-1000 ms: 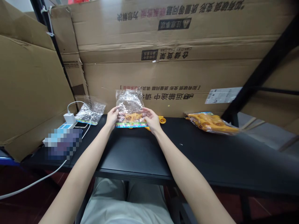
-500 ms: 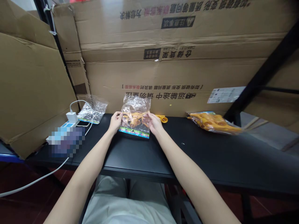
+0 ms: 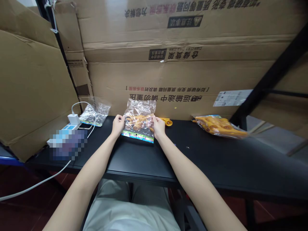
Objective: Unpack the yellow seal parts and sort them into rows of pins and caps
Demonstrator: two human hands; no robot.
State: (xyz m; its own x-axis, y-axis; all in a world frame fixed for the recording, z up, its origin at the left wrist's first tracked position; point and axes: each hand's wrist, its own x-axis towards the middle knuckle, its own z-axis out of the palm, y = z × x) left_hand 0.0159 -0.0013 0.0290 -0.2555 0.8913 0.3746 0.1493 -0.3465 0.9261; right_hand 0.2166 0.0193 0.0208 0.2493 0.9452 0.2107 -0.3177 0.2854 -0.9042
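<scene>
A clear plastic bag (image 3: 141, 106) with a colourful printed strip along its near edge lies between my hands on the black table. Orange plastic pieces (image 3: 138, 122) show through its film; their exact kind is hard to make out. My left hand (image 3: 117, 125) is closed on the bag's left edge. Fingers of my right hand (image 3: 158, 126) pinch the opposite edge. Just beyond that hand, an orange piece with a round cup-like end (image 3: 168, 122) rests on the table, partly hidden behind the hand.
Another bag of orange pieces (image 3: 216, 125) lies to the right. At left are a crumpled clear bag (image 3: 97, 112), a phone (image 3: 85, 126), and a power strip (image 3: 70, 127) with a white charger (image 3: 74, 119) and cable. Cardboard (image 3: 144, 73) walls the back; a black post (image 3: 271, 73) slants at right.
My right hand's fingers have closed in on the bag's right edge, and the film looks pulled slightly wider. The left hand keeps its hold. Other things stay in place.
</scene>
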